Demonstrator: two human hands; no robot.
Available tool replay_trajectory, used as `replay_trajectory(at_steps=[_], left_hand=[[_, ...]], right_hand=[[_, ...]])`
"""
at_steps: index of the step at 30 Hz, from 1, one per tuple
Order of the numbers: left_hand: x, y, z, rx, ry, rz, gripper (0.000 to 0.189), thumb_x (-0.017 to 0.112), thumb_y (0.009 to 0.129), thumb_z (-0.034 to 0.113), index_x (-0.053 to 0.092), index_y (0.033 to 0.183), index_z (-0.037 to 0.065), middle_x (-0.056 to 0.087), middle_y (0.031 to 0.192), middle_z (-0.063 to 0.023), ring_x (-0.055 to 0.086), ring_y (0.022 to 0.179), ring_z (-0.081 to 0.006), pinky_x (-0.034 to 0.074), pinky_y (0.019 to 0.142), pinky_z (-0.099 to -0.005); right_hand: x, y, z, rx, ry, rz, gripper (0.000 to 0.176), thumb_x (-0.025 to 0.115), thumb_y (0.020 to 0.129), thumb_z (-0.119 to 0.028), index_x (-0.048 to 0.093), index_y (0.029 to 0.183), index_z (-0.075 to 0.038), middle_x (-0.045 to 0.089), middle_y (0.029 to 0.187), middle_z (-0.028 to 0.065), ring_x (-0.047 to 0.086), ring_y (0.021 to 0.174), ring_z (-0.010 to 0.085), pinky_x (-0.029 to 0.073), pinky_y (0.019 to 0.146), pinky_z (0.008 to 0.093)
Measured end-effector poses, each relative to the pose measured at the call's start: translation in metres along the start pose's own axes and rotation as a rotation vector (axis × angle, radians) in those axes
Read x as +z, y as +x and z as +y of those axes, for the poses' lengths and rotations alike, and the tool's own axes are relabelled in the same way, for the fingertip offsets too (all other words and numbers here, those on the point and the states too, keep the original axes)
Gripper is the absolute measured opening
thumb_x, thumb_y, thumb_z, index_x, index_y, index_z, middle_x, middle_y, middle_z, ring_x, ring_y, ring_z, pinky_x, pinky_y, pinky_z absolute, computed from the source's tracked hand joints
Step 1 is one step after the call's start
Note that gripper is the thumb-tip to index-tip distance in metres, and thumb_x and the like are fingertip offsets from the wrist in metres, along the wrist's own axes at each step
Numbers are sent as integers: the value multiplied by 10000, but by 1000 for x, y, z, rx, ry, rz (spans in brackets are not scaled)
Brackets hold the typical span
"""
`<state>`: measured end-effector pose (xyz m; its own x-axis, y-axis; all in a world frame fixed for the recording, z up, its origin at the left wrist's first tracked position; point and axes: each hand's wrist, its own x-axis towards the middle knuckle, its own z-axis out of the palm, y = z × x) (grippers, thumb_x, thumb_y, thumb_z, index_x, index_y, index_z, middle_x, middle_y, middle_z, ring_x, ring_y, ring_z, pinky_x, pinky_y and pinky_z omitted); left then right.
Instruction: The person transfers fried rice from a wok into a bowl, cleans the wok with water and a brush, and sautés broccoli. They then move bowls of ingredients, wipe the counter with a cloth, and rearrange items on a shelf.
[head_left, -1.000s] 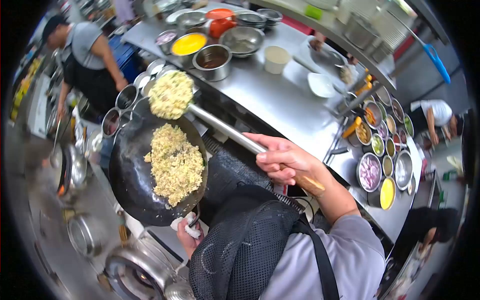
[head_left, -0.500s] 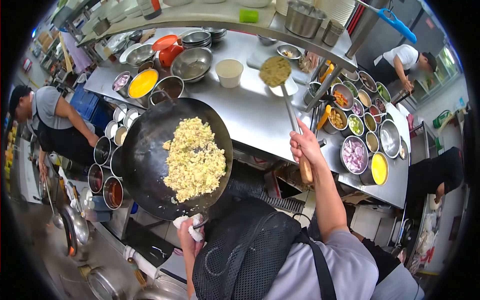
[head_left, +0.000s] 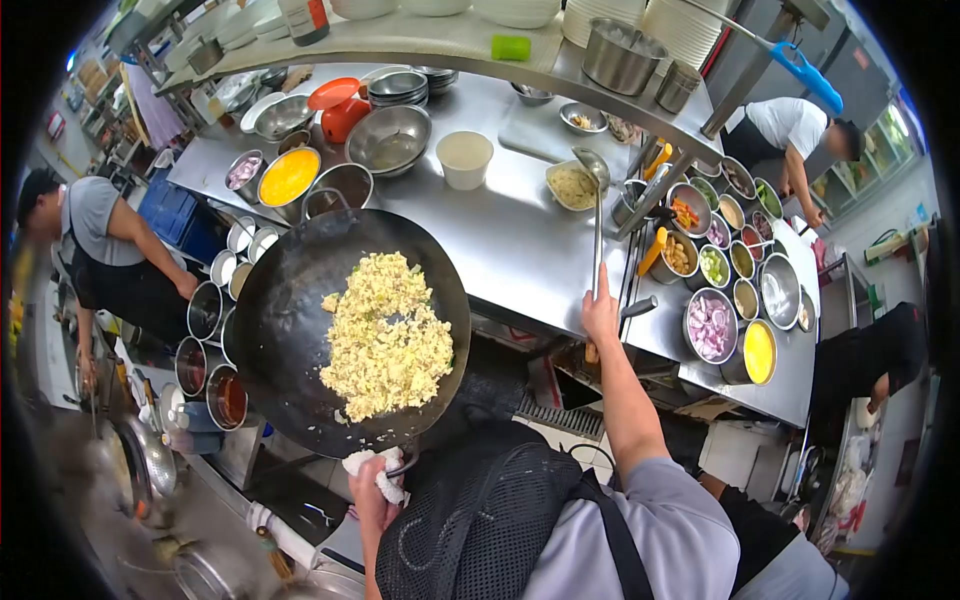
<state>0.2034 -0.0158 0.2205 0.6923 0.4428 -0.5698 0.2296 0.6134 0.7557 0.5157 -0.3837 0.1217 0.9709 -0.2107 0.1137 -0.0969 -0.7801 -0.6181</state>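
Beyond the wok, surface: long stainless-steel surface, lined along its far and right edges with steel bowls and tubs of sauces and chopped ingredients.
Wok: wide black round-bottomed iron wok, held in the air just beside the near edge of the surface. Judged heavy, rigid and hot, with most of the weight far out from the handle. Best taken only at the handle and through padding.
Rice: loose mound of yellow egg fried rice in the middle of the wok. Judged crumbly and light, likely to slide and spill over the rim if tipped.
Ladle: long steel ladle with a wooden handle end, standing near upright with its cup over the bowl. Judged stiff and smooth, slippery along the metal shaft, surest near the wood.
Left grip: left hand clenched on the wok handle through a folded white cloth.
Right grip: right hand closed round the ladle low on its shaft, just above the wooden end.
Bowl: small white bowl on the surface, filled with rice, under the ladle's cup. Touching or not, cannot tell.
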Motion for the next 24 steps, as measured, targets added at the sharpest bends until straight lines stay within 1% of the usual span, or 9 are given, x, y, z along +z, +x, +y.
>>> replay_trajectory(at_steps=[5,9,14,15,18,19,21,22,24], left_hand=[[-20,2,3,36,8,40,170,576,771,96,562,877,-36,620,720,-142,571,511,-192,458,438,-294],[-38,9,8,7,23,0,157,577,769,87,560,871,-31,612,713,-139,574,520,-194,458,434,-296],[-43,31,-5,-119,57,-84,143,575,826,65,556,945,-12,633,800,-127,623,627,-200,494,490,-304],[-38,37,-10,-177,19,-143,148,572,827,57,553,958,-7,636,810,-125,630,640,-210,502,501,-312],[-22,65,-18,-176,-15,-222,123,554,820,45,549,932,-7,639,792,-152,620,593,-215,492,464,-307],[-67,38,6,-168,-25,-234,98,548,822,53,550,897,-11,643,769,-181,607,543,-217,476,427,-295],[-58,49,0,-211,-11,-316,86,542,829,43,547,888,-19,645,776,-196,609,545,-218,474,422,-300],[-64,46,4,-237,-43,-369,85,543,828,42,551,886,-20,647,777,-196,611,547,-218,476,425,-295],[-56,48,17,-314,-121,-470,114,549,826,46,554,912,-29,650,777,-194,619,559,-217,489,438,-282]], right_hand=[[17,-26,10,-87,-99,76,783,568,866,-66,182,1526,-234,649,866,291,624,778,481,468,677,555],[21,-85,-8,-233,23,147,726,567,875,-56,241,1515,-163,646,972,289,623,818,473,489,701,523],[-37,-138,-59,-299,132,140,600,606,903,-79,376,1457,-69,638,1067,267,654,856,417,526,728,398],[-53,-139,-69,-427,98,224,608,618,902,-71,371,1457,-58,654,1039,250,671,810,378,530,721,383],[-83,-147,-108,-464,137,257,618,621,903,-52,355,1462,-43,667,1022,231,672,747,293,524,700,333],[-95,-202,-155,-532,142,271,639,608,906,-51,316,1474,-29,663,1032,237,677,761,304,522,707,326],[-91,-239,-153,-379,122,153,654,619,882,-36,322,1465,-19,618,1161,283,675,903,414,552,734,419],[-76,-271,-155,-523,73,241,663,615,880,-51,310,1469,-15,636,1114,278,673,826,428,550,679,442],[-59,-319,-118,-476,-95,-53,691,632,868,-89,318,1484,-94,671,976,230,657,722,407,531,620,479]])
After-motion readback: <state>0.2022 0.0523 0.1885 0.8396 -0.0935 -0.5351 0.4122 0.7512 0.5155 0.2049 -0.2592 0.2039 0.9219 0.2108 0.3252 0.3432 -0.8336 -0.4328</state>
